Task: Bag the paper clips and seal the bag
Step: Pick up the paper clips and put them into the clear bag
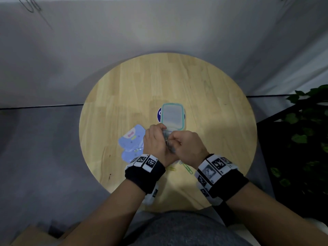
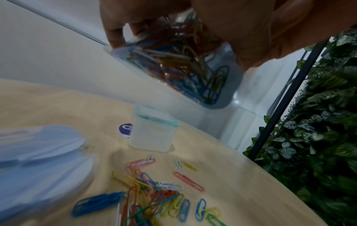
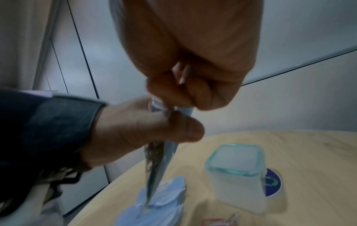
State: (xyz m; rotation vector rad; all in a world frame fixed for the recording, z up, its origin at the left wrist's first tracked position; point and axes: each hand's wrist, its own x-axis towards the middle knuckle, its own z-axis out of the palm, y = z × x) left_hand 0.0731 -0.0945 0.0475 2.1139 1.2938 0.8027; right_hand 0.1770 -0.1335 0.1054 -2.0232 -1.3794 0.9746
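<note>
Both hands hold the clear bag (image 2: 185, 61) of paper clips above the counter (image 1: 124, 86): left hand (image 1: 155, 141) and right hand (image 1: 190, 146) each keep a grip pinched on its top. Loose clips (image 2: 154, 194) lie below; a lidded container (image 1: 173, 116) and blue bags (image 1: 131, 144) sit close.

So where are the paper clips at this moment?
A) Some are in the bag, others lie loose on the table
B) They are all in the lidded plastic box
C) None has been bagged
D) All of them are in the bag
A: the bag held up by both hands is stuffed with coloured clips, while loose paper clips lie scattered on the table below it.
</note>
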